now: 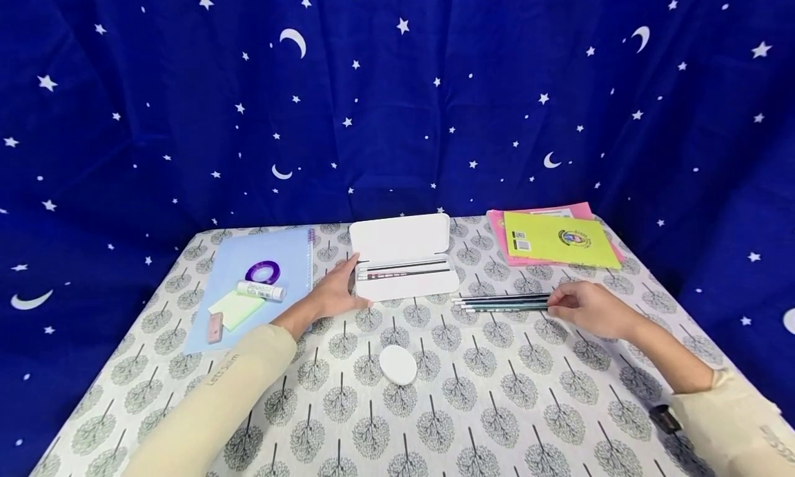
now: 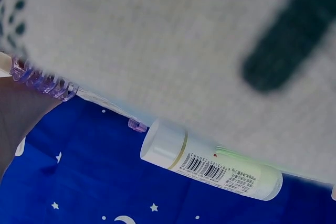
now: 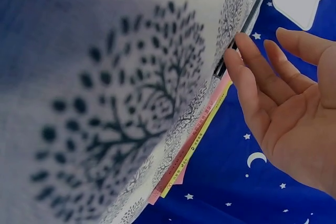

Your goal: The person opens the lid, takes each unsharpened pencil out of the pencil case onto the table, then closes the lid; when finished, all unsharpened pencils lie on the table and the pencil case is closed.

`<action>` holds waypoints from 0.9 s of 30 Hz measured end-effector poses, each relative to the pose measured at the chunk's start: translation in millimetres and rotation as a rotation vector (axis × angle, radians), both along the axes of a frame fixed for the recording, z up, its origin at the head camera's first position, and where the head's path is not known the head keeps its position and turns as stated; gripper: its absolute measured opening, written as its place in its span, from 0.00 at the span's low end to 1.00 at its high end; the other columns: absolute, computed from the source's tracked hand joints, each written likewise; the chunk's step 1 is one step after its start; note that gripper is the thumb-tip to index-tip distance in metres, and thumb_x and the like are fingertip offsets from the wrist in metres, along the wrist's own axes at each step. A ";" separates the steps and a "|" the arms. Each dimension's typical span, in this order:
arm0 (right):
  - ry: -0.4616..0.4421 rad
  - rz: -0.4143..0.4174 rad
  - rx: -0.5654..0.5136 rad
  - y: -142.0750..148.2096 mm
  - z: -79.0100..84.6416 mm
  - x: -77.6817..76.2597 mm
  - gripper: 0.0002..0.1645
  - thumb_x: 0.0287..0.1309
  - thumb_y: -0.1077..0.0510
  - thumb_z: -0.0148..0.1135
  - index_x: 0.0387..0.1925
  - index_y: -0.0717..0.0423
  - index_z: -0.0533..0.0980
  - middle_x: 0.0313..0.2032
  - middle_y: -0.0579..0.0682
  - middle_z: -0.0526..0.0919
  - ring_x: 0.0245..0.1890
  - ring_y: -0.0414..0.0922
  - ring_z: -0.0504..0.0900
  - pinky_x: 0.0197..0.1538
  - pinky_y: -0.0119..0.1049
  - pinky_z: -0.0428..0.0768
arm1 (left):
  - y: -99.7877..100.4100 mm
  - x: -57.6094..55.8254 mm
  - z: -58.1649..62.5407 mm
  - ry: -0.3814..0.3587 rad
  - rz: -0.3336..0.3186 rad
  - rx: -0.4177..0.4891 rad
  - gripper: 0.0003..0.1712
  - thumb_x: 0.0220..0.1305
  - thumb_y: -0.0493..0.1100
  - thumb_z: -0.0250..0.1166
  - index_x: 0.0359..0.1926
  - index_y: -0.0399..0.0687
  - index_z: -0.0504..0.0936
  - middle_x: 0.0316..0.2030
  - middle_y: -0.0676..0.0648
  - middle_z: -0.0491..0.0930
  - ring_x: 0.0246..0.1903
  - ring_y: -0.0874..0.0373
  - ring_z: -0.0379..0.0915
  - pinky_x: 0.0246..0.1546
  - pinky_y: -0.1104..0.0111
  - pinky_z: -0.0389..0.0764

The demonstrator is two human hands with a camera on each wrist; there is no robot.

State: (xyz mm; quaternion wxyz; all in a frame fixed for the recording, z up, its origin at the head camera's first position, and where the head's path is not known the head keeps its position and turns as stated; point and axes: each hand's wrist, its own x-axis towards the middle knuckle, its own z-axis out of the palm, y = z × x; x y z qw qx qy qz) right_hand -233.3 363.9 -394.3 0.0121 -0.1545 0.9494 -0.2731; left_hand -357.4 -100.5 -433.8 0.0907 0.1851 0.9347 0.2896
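Note:
A white pencil case [image 1: 406, 286] stands with its lid raised, and a few pencils [image 1: 404, 268] lie inside it. My left hand [image 1: 335, 290] touches the left end of the case, thumb toward the front edge and a finger near the hinge. To the right, several dark and green pencils [image 1: 506, 302] lie side by side on the cloth. My right hand [image 1: 584, 309] is at their right ends, its fingertips touching them. The right wrist view shows that hand [image 3: 294, 98] with loosely bent fingers beside a dark pencil [image 3: 252, 17]. The left wrist view shows little of the left hand [image 2: 21, 114].
A white oval object [image 1: 398, 364] lies in front of the case. At left, a blue spiral notebook [image 1: 248, 246] bears purple tape [image 1: 263, 273], a glue stick [image 1: 261, 290], green sticky notes [image 1: 236, 308] and an eraser [image 1: 214, 328]. Yellow [image 1: 559, 239] and pink books [image 1: 497, 221] lie back right.

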 end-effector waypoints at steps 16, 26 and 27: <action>-0.042 0.051 -0.118 -35.9 7.6 -7.1 0.12 0.64 0.62 0.63 0.44 0.66 0.79 0.42 0.56 0.86 0.43 0.50 0.85 0.45 0.32 0.84 | -0.4 -2.7 -2.1 0.002 -0.008 -0.009 0.68 0.51 0.60 0.74 0.80 0.58 0.37 0.78 0.41 0.42 0.76 0.44 0.38 0.72 0.43 0.45; 0.016 0.116 -0.116 -70.5 6.7 -19.0 0.07 0.64 0.64 0.62 0.42 0.63 0.81 0.39 0.55 0.87 0.41 0.51 0.86 0.46 0.41 0.85 | -0.6 -1.6 -0.2 -0.003 -0.007 -0.004 0.68 0.51 0.59 0.74 0.80 0.58 0.36 0.78 0.41 0.42 0.76 0.44 0.38 0.73 0.43 0.45; 0.026 0.117 -0.108 -74.1 6.7 -20.9 0.07 0.64 0.64 0.62 0.42 0.62 0.81 0.40 0.54 0.86 0.40 0.51 0.86 0.46 0.42 0.85 | -0.3 -1.4 -0.2 -0.002 -0.007 -0.005 0.68 0.51 0.59 0.74 0.80 0.57 0.37 0.78 0.41 0.42 0.76 0.44 0.38 0.73 0.44 0.45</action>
